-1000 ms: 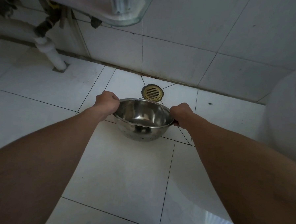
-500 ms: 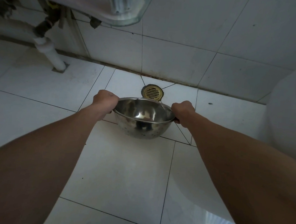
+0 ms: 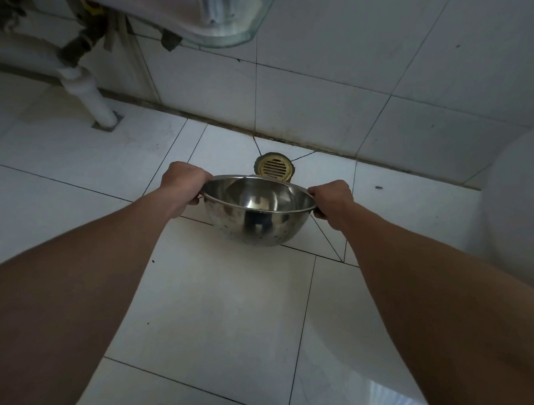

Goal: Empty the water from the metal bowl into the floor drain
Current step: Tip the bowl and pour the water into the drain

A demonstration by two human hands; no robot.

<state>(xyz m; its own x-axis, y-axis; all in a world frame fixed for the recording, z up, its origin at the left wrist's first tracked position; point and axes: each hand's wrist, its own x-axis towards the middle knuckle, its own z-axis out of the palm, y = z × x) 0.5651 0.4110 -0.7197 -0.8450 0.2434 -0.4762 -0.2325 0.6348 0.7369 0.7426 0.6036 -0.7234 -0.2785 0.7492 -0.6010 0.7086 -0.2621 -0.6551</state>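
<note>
A shiny metal bowl [image 3: 255, 223] hangs above the white tiled floor, held by its rim on both sides. My left hand [image 3: 183, 182] grips the left edge and my right hand [image 3: 332, 201] grips the right edge. The bowl's far rim is tipped slightly down toward the round brass floor drain [image 3: 273, 168], which sits just beyond it near the wall. Whether water lies in the bowl is hard to tell from the reflections.
A white drain pipe [image 3: 91, 100] enters the floor at the left under a glass basin [image 3: 235, 18]. The tiled wall [image 3: 327, 81] rises right behind the drain. A large white rounded fixture [image 3: 518, 215] stands at the right.
The bowl has risen a little and shifted toward the drain, its far rim now overlapping the drain's near edge. Both hands keep their grip.
</note>
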